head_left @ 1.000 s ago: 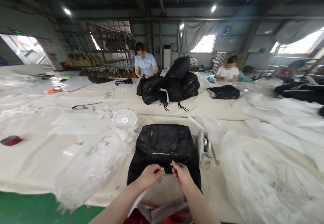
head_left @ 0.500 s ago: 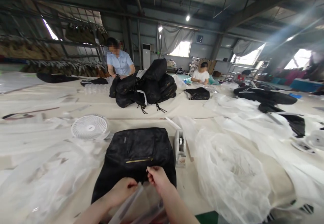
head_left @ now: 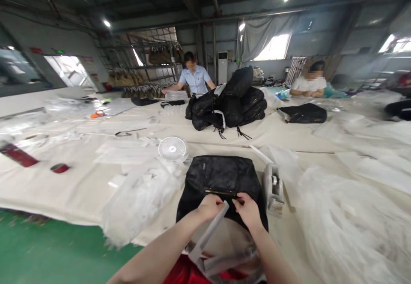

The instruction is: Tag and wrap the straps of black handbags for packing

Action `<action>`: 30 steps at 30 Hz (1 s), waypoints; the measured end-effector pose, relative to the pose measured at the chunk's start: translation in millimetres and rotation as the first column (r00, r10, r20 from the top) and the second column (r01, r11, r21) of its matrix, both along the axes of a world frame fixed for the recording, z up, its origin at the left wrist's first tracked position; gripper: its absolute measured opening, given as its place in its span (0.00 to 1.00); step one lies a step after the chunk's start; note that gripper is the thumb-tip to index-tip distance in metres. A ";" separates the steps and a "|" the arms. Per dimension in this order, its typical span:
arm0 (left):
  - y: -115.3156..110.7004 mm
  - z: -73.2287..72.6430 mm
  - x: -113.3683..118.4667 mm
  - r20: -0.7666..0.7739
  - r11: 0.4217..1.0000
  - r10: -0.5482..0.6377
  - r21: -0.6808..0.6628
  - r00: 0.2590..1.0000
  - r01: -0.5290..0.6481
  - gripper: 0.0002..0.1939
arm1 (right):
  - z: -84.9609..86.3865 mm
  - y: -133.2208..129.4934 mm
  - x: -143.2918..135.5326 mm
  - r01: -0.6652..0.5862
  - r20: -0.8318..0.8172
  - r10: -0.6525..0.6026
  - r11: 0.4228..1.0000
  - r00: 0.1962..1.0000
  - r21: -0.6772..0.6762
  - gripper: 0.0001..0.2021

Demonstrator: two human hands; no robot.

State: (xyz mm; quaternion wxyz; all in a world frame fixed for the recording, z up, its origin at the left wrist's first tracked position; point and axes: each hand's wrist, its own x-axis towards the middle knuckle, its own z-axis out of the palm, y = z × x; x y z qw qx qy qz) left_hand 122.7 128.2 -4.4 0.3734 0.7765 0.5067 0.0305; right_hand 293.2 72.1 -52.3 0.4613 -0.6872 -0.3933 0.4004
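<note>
A black bag point(head_left: 224, 172) with a gold-coloured zip lies on the table in front of me, its opening edge towards my body. My left hand point(head_left: 210, 207) is closed in a pinch at that edge, beside the upper end of a strap wrapped in whitish film point(head_left: 210, 228). The wrapped strap loops down towards my lap. Just to the right, my right hand point(head_left: 248, 209) also pinches at the bag's edge; what sits between its fingertips is too small to make out. A grey tape dispenser point(head_left: 273, 187) stands right of the bag.
Beyond the bag's left corner is a white fan point(head_left: 172, 147). Clear plastic wrapping lies left point(head_left: 141, 198) and right point(head_left: 349, 224). Black bags are heaped point(head_left: 229, 104) across the table, near a person in a light blue shirt point(head_left: 194, 78). A red tape roll point(head_left: 60, 168) lies far left.
My view has swung left, so the bag and hands appear further right. My hands have come closer together at the bag's edge, and more of the wrapped strap shows.
</note>
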 end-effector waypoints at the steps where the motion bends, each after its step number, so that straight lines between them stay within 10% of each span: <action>1: 0.5 -0.6 2.7 -0.012 1.000 0.013 -0.005 1.000 -0.013 0.17 | -4.3 0.7 3.4 -0.004 0.034 0.003 0.999 0.999 0.041 0.15; 15: 7.6 -12.4 32.8 -0.061 0.992 -0.006 0.122 0.998 0.013 0.16 | -36.2 1.2 9.7 -0.025 -0.144 0.040 0.994 0.989 0.104 0.16; 30: 16.7 -25.6 42.1 0.049 0.988 0.046 0.146 0.998 -0.053 0.14 | -10.1 14.9 -2.1 -0.066 -0.314 0.023 0.990 0.949 -0.127 0.14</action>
